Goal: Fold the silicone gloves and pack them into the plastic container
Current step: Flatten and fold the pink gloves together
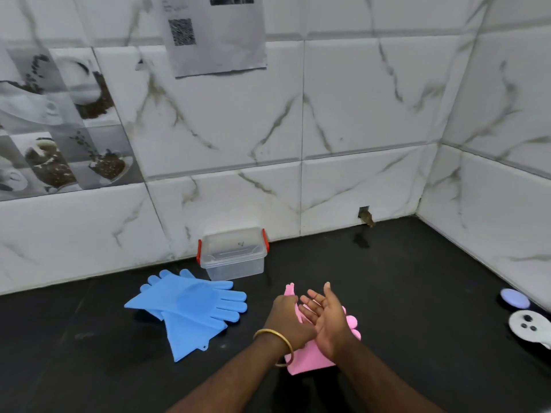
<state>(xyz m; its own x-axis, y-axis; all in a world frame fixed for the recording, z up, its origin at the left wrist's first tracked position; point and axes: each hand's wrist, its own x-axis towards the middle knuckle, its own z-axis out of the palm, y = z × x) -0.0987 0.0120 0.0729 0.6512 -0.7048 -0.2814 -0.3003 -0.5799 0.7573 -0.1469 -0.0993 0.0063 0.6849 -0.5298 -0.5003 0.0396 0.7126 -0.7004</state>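
Pink silicone gloves [310,360] lie on the black counter under both my hands, mostly hidden by them. My left hand [287,318] pinches a pink glove finger whose tip sticks up beyond it. My right hand [323,315] is open, palm turned up and left, fingers spread, hovering over the pink gloves. A pair of blue silicone gloves [190,308] lies crossed and flat to the left. The clear plastic container [234,254] with red clips stands against the back wall, its lid on.
The black counter [417,293] meets tiled walls at the back and the right. A purple round object [514,298] and a white round object [529,326] with dark dots sit at the right edge. A paper sheet [217,34] hangs on the wall.
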